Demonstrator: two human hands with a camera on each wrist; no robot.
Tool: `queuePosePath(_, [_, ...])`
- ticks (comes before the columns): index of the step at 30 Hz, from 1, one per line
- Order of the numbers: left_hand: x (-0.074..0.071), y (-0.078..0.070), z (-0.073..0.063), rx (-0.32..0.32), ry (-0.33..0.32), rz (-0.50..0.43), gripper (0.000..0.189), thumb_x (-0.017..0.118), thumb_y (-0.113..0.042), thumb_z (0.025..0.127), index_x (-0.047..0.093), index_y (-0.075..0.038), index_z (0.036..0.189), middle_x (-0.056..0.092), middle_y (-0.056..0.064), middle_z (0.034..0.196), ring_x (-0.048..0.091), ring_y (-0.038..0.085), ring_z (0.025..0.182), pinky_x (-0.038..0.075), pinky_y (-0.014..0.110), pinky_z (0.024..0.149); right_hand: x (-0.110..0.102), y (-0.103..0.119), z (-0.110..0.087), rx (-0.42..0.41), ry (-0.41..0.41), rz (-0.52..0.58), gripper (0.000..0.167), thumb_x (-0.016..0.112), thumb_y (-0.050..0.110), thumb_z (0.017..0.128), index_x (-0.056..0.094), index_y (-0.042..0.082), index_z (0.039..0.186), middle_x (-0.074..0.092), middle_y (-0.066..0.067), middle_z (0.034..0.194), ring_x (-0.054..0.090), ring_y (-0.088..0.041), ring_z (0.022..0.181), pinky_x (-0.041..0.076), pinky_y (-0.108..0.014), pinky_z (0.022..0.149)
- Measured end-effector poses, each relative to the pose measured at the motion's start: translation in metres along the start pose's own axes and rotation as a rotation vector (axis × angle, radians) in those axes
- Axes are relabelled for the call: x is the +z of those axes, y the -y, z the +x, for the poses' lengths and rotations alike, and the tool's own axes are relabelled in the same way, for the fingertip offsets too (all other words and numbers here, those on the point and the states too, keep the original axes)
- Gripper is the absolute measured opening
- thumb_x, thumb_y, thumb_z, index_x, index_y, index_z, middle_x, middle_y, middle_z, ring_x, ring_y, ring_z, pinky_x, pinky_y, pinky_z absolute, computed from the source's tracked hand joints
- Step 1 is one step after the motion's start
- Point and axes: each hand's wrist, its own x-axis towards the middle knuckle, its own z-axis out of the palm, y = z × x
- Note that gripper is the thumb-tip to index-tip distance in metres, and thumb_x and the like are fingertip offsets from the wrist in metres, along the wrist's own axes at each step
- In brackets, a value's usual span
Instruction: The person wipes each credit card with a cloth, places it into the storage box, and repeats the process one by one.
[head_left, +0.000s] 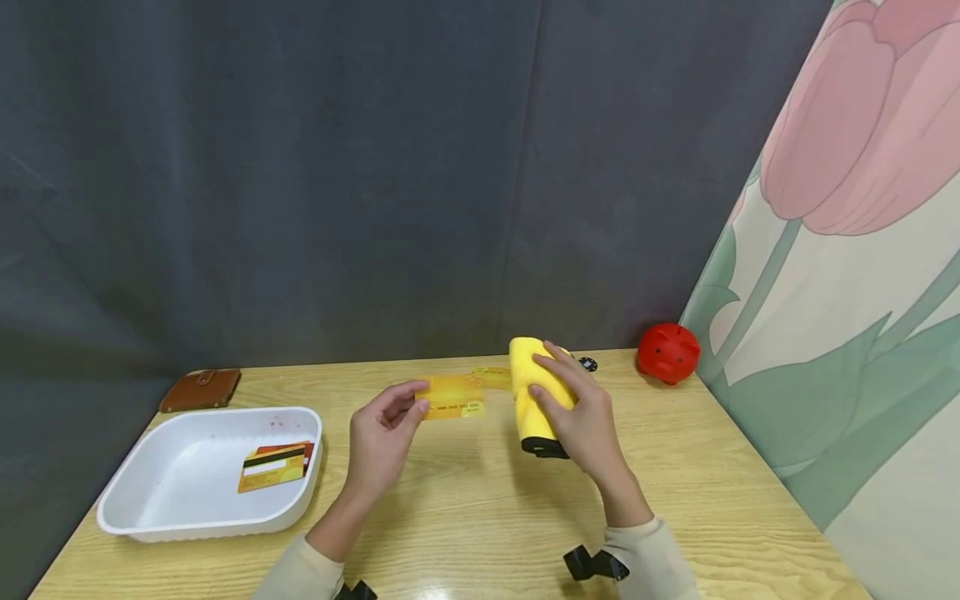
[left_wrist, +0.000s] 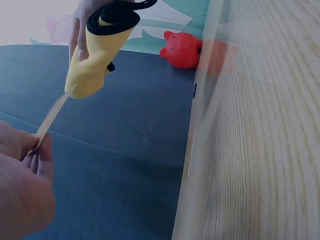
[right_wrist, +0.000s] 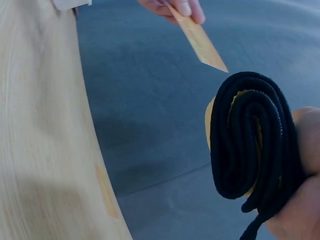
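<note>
My left hand (head_left: pixel 382 433) pinches a yellow bank card (head_left: pixel 450 397) by its left edge, between thumb and fingers, held above the table. Fingers of my right hand (head_left: pixel 581 412) curl round a rolled yellow cloth (head_left: pixel 528 392) with a black edge, upright and lifted. In the right wrist view the black-edged end of the cloth (right_wrist: pixel 247 140) shows its folded layers. The card's free end points toward the cloth. Behind them, a second yellow card (head_left: pixel 492 377) lies on the table, partly hidden by the held card and the cloth.
A white tray (head_left: pixel 180 521) stands at the left, with a yellow card (head_left: pixel 272 468) overlapping a red card (head_left: pixel 309 450) inside. Behind it lies a brown wallet (head_left: pixel 201 390). A red piggy bank (head_left: pixel 667 353) sits at the back right, near a black poker chip (head_left: pixel 588 364).
</note>
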Motion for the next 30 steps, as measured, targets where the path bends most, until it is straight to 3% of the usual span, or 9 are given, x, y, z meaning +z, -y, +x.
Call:
queuePosePath(8, [-0.0018,-0.0015,-0.0006,-0.014,0.041,0.029,0.022,0.072,-0.003,0.096,0.077,-0.007,0.117,0.074,0.013,0.117,0.067,0.005,0.091,0.058,0.015,0.076,-0.0050,0.0006,0.0010,0.014,-0.003,0.040,0.041,0.080,0.009,0.090,0.073,0.018,0.129,0.059,0.001,0.151,0.050,-0.026,0.146,0.043,-0.003,0.096])
queuePosePath(12, [-0.0025,-0.0036,-0.0005,-0.015,0.098,-0.012,0.034,0.057,0.011,0.097,0.072,-0.003,0.125,0.069,0.015,0.127,0.066,0.004,0.102,0.058,0.015,0.085,-0.0059,0.0016,0.0012,0.013,0.004,0.043,0.041,0.080,0.010,0.090,0.072,0.018,0.130,0.059,0.001,0.152,0.050,-0.027,0.146,0.044,-0.004,0.096])
queuePosePath(16, [-0.0034,-0.0050,0.0004,0.043,0.160,-0.017,0.050,0.045,0.021,0.091,0.068,-0.001,0.130,0.066,0.017,0.133,0.064,0.004,0.113,0.055,0.014,0.093,-0.0071,0.0018,0.0015,0.012,0.003,0.041,0.041,0.080,0.010,0.091,0.072,0.017,0.130,0.058,0.000,0.152,0.050,-0.027,0.146,0.044,-0.003,0.097])
queuePosePath(22, [-0.0033,-0.0057,0.0012,0.099,0.228,-0.043,0.045,0.057,0.018,0.094,0.066,-0.001,0.134,0.063,0.019,0.131,0.065,0.004,0.113,0.056,0.015,0.094,-0.0080,0.0022,0.0019,0.004,0.002,0.032,0.041,0.080,0.010,0.091,0.072,0.017,0.130,0.059,-0.001,0.152,0.050,-0.028,0.146,0.043,-0.003,0.097])
queuePosePath(30, [-0.0041,-0.0043,0.0005,0.058,0.238,-0.060,0.039,0.064,0.008,0.096,0.067,-0.002,0.134,0.064,0.019,0.129,0.068,0.005,0.110,0.059,0.017,0.090,-0.0080,0.0021,0.0017,0.009,0.005,0.033,0.040,0.080,0.010,0.091,0.072,0.016,0.130,0.059,-0.001,0.152,0.053,-0.028,0.143,0.044,-0.004,0.093])
